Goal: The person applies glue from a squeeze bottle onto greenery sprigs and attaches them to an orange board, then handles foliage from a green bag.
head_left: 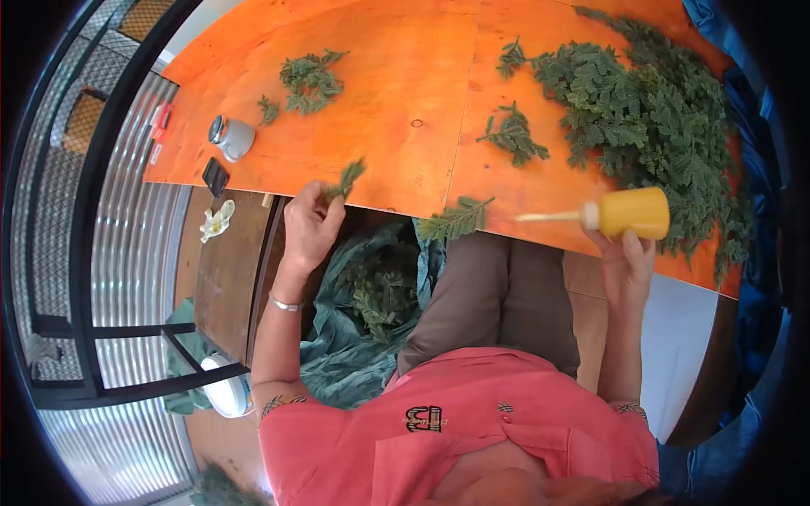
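At the left end of the orange counter (396, 93), a grey cup-like container (232, 137) and a flat black object (215, 176) are close to the near-left corner. Farther back sits a small clump of greenery (310, 83), with a tiny loose piece (268, 110) just beside it.

The left hand (312, 223) is at the near edge, pinching a held sprig (348, 179) between thumb and fingers. Below that edge, a blue-green sack (333, 325) contains more greenery (380, 295).

A flat sprig (457, 219) lies at the middle of the near edge. Right of it, the right hand (629, 266) grips a yellow bottle (634, 213), tilted onto its side, its pale nozzle (548, 217) pointing left toward the flat sprig. Two loose sprigs (515, 137) lie farther back, beside a large heap of branches (654, 110) covering much of the right end.
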A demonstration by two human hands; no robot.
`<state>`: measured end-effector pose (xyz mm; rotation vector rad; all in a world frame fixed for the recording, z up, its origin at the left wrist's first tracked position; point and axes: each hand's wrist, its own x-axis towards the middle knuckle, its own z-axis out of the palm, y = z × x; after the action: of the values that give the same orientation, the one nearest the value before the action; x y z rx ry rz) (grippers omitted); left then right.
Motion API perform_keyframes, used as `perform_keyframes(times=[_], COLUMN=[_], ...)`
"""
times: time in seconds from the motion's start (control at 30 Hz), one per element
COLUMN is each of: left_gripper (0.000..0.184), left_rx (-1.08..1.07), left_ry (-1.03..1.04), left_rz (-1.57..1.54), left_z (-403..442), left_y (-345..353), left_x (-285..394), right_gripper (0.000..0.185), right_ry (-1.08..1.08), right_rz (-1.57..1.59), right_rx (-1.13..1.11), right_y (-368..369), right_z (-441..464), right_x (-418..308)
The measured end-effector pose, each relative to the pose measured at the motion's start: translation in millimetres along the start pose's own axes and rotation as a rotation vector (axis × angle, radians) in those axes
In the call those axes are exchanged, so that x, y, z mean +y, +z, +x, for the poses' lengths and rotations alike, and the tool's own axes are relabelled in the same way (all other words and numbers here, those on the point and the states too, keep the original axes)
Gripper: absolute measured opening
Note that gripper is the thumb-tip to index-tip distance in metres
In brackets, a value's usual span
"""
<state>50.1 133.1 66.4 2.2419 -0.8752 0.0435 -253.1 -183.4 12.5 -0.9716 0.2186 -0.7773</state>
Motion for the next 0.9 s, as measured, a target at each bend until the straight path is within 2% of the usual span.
perform_keyframes(times=[0.03,0.13,0.23,0.33,0.4,0.47,0.5,0.57,0.6,0.73,0.8,0.9], left_gripper=[0.008,0.009,0.006,0.006,0.009,0.011,0.016,0.014,0.012,0.019,0.023,0.029], left_rx=[0.078,0.174,0.294,0.383,0.389,0.358,0.351,0.233,0.222,0.071,0.048,0.043], left_ry=[0.083,0.091,0.114,0.1,0.127,0.133,0.097,0.096,0.171,0.141,0.03,0.031], left_rz=[-0.073,-0.055,-0.226,-0.276,-0.144,-0.01,-0.043,0.087,0.036,-0.173,-0.315,-0.485], left_z=[2.3,3.7,2.2,1.6,0.8,-2.6,-5.1,-7.7,-8.6,-12.6,-18.0,-33.8], left_y=[6.7,-0.7,-20.1,-48.2,-57.0,-46.0,-24.2,27.7,61.9,168.7,178.9,157.9], left_x=[-0.9,10.0,10.8,15.8,23.3,37.6,45.1,63.2,65.9,82.6,100.5,112.8], right_gripper=[0.044,0.038,0.036,0.04,0.041,0.041,0.041,0.041,0.045,0.061,0.066,0.068], right_ry=[0.002,0.067,0.19,0.441,0.503,0.373,0.309,0.19,0.127,-0.072,-0.106,-0.163], right_rz=[0.059,0.195,0.355,0.43,0.483,0.429,0.401,0.209,0.168,-0.069,-0.15,-0.212], right_rx=[-0.021,0.032,0.051,-0.148,-0.139,-0.14,-0.141,-0.176,-0.101,0.069,0.118,0.175], right_y=[8.8,34.7,81.9,123.4,138.3,130.9,121.2,89.4,70.4,13.4,-8.7,-43.2], right_z=[5.1,12.9,20.9,10.1,-4.0,-7.6,-4.9,8.5,12.0,13.0,5.2,-7.6], right_x=[7.9,52.6,99.1,142.4,144.6,123.5,110.6,79.7,70.0,31.4,17.1,3.6])
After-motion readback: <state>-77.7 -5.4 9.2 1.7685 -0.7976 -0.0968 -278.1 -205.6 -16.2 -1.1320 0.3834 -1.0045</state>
